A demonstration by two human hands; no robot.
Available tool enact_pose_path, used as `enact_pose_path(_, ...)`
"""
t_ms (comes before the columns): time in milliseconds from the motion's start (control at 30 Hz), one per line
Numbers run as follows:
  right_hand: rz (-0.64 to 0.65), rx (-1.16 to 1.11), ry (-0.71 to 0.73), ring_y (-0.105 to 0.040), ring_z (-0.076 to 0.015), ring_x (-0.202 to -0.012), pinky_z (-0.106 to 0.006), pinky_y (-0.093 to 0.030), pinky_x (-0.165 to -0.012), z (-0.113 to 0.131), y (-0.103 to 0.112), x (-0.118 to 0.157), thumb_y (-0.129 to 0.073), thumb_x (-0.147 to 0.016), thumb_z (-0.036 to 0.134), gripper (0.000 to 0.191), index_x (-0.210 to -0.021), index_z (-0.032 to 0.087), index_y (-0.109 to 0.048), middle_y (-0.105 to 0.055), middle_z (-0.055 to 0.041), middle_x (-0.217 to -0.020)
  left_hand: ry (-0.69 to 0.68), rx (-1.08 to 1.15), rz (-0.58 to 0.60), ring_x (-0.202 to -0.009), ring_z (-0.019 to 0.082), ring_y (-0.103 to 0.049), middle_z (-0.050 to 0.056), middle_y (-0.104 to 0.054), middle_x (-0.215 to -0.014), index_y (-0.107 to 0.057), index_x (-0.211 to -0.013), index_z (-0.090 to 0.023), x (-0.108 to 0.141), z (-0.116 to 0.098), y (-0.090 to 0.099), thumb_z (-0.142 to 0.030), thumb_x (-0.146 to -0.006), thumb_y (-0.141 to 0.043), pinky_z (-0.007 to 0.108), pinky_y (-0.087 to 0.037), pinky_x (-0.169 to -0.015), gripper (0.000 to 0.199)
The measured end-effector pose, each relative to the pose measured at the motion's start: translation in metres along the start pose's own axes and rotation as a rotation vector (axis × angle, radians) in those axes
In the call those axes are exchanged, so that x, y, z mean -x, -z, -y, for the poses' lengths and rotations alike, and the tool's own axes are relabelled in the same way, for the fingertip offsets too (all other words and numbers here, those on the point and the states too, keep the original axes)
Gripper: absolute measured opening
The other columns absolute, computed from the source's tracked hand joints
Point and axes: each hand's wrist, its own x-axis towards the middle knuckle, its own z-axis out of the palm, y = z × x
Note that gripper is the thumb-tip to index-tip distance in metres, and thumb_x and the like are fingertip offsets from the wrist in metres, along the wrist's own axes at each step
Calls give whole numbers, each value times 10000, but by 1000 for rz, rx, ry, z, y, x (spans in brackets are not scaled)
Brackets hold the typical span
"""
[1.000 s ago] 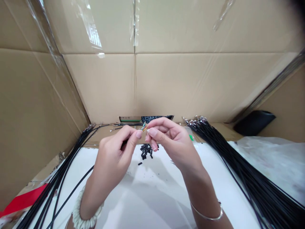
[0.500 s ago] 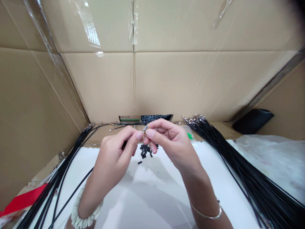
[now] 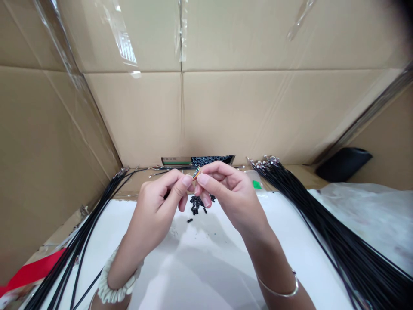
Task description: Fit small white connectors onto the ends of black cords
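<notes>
Thin coloured wires (image 3: 195,173), yellow, blue and green among them, stick up between my fingertips at the end of a cable. My left hand (image 3: 163,206) pinches the cable end just below the wires with thumb and forefinger. From the right, my right hand (image 3: 230,193) has its thumb and forefinger closed on the same wires. A black cable (image 3: 87,289) comes from under my left forearm; its link to the wires is hidden by the hand. Beneath my fingertips, several short black sleeve pieces (image 3: 197,204) lie in a pile on the white tabletop (image 3: 200,267).
Bundles of black cables lie at the left (image 3: 82,228) and right (image 3: 309,215), their stripped ends toward the back. Cardboard walls (image 3: 232,112) surround the table. A black tube-like object (image 3: 343,164) and clear plastic sheeting (image 3: 371,215) are on the right, red material (image 3: 35,271) at left.
The coloured wires show a little more between my fingertips. My left wrist has dropped slightly, and less of the black cable beside it shows. Both hands keep their pinch.
</notes>
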Motion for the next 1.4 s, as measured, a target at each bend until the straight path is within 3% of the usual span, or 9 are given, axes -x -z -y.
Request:
enact_pose_path(367,-69,50,0,-541,-28,-451,-137,-456,-451,-4,-2,0,-768,-867,224,103,-804,190,-694,-708,50,-620,-70,-23,-23,-484,41,-440,-69,-547,-560,-615,-741,-183,-2,2,-5,-320,-1040,-509,167,-333,-491,345)
enact_pose_path(700,-132,77,109,-508,-32,-436,-133,-437,-423,-4,-7,1,-763,-856,219,97,-793,195,-693,-689,50,-590,76,439,45,-410,37,-339,-69,-572,-527,-569,-852,-196,-7,6,-14,-465,-1030,-537,143,-252,-392,324)
enact_pose_path(833,-150,169,169,-529,-40,-455,-132,-454,-429,-1,-9,4,-731,-861,181,97,-782,196,-678,-682,50,-592,113,485,45,-375,24,-336,-76,-587,-559,-489,-875,-212,-7,7,-18,-475,-1023,-546,121,-237,-358,307)
enact_pose_path(933,-176,203,193,-528,-39,-464,-126,-458,-431,1,-8,5,-725,-860,181,97,-780,196,-673,-673,55,-598,37,362,-55,-412,6,-424,-61,-662,-778,-495,-1008,-244,-6,12,-20,-387,-1002,-617,99,-310,-373,188)
enact_pose_path(1033,-208,214,211,-514,-39,-460,-128,-452,-423,2,-6,5,-729,-857,189,95,-782,195,-670,-665,56,-595,-202,179,-162,-636,27,-614,-12,-647,-1073,-535,-1078,-265,-6,18,-20,-216,-947,-690,108,-481,-505,208)
enact_pose_path(1100,-211,217,215,-507,-40,-454,-134,-447,-419,2,-5,4,-723,-863,194,95,-787,196,-666,-666,55,-596,-374,68,-247,-784,65,-660,-8,-622,-1056,-552,-1079,-258,-7,22,-20,-115,-915,-692,133,-539,-602,259)
enact_pose_path(1167,-207,227,223,-496,-44,-447,-146,-445,-414,2,-5,3,-720,-866,203,96,-789,200,-664,-665,55,-596,-472,2,-314,-764,72,-641,-22,-598,-951,-561,-1050,-241,-7,24,-21,-60,-895,-689,139,-531,-600,271)
enact_pose_path(1400,-244,398,349,-533,-82,-517,-224,-427,-451,-2,-9,6,-709,-875,193,92,-796,223,-674,-658,33,-664,-322,158,-311,-596,48,-577,-32,-565,-873,-592,-974,-223,-6,19,-22,-111,-943,-659,154,-494,-500,134)
